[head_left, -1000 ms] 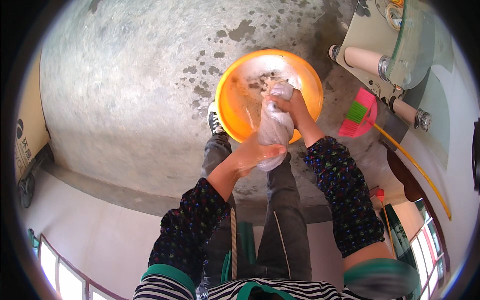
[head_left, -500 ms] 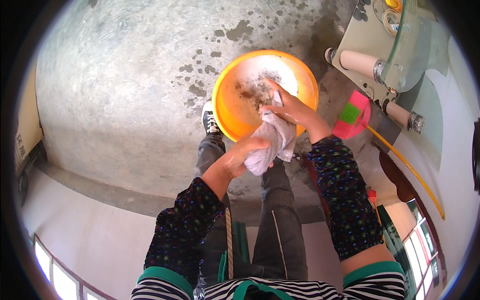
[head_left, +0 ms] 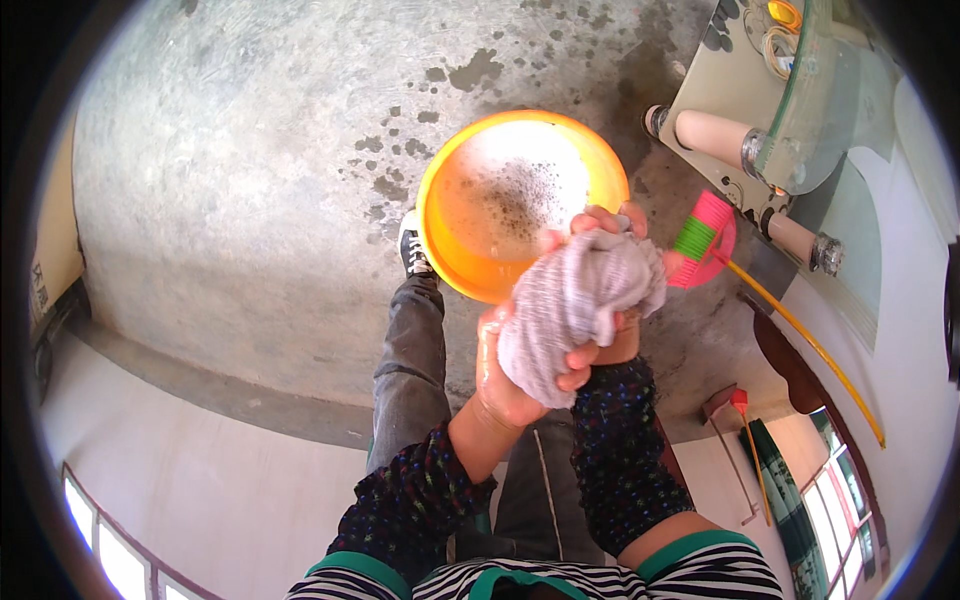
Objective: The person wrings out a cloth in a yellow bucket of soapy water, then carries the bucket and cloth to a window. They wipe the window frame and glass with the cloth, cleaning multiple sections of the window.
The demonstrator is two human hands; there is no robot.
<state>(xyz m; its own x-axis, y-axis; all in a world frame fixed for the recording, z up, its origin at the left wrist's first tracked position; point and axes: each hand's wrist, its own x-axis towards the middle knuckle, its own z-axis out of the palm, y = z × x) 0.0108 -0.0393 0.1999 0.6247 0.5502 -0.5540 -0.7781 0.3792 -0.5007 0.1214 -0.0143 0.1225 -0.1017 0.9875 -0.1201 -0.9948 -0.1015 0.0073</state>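
A wet, bunched greyish-lilac cloth is gripped in both my hands, over the near right rim of an orange basin. My left hand is wrapped round its lower left end, fingers curling over the underside. At the upper right end my right hand clutches the cloth, fingertips showing along its far edge; the palm is hidden behind the folds. Soapy water with white foam and dark patches lies in the basin, which stands on the floor.
The grey concrete floor has wet spots left of and beyond the basin. To the right lies a pink and green broom with a yellow handle. A glass-topped table with thick cylindrical legs stands at far right. My shoe is beside the basin.
My hands have drawn the cloth nearer and turned it. The right hand has come back from over the basin and closed round the cloth's upper end, bunching it more tightly.
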